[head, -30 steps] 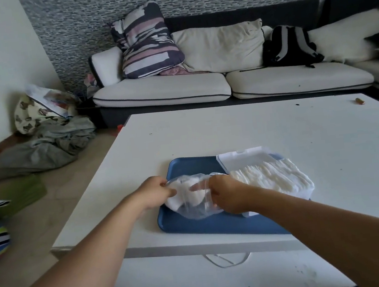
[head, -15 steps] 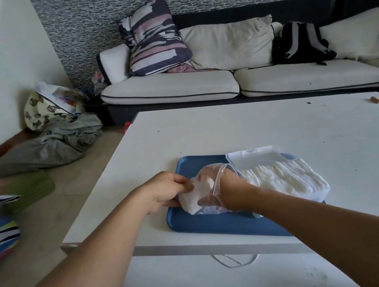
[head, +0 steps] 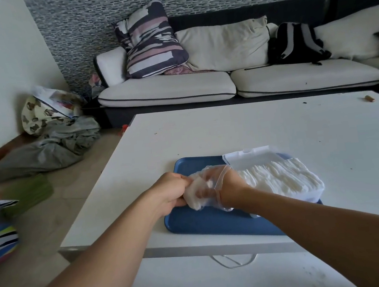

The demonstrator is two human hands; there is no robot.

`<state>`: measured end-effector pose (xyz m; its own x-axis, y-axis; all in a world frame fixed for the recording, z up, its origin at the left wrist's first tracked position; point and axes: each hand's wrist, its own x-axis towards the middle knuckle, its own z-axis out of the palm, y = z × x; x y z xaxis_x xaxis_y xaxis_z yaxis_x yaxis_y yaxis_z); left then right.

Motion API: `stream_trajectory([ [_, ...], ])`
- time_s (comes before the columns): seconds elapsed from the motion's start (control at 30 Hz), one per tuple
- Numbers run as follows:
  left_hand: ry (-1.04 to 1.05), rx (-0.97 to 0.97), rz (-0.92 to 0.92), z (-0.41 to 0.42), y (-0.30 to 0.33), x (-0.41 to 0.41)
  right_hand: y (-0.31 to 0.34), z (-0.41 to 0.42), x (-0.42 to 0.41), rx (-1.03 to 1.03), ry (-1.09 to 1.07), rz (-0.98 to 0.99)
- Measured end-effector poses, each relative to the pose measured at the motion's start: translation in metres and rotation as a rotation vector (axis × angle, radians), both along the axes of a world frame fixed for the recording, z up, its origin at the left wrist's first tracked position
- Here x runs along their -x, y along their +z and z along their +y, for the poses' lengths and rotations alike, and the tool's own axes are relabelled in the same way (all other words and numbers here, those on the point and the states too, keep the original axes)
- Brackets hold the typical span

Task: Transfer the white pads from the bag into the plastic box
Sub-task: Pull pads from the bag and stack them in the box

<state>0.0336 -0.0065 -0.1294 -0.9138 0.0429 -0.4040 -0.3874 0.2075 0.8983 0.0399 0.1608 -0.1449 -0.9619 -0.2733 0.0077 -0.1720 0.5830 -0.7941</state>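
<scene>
Clear film bag over my right hand, last pads bunched inside it.
Head view: my left hand pinches the bag's closed end; my right, wrist-deep over the blue tray, seems to close on the pads, though film blurs the fingers. Box, heaped, sits just right on the worktop. I judge pads light, soft, compressible; film slippery, so take the wad whole.
</scene>
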Motion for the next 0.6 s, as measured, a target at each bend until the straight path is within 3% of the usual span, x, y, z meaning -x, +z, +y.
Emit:
stream_trajectory([
  [0.3, 0.143, 0.112, 0.046, -0.002, -0.011, 0.017, -0.002, -0.002, 0.004, -0.195, -0.023, -0.026],
  [0.4, 0.203, 0.150, 0.067, -0.007, -0.017, 0.023, 0.005, 0.012, -0.004, -0.144, -0.040, -0.066],
  [0.6, 0.157, 0.418, 0.141, -0.012, -0.023, 0.024, 0.059, 0.057, -0.027, -0.146, -0.087, -0.007],
])
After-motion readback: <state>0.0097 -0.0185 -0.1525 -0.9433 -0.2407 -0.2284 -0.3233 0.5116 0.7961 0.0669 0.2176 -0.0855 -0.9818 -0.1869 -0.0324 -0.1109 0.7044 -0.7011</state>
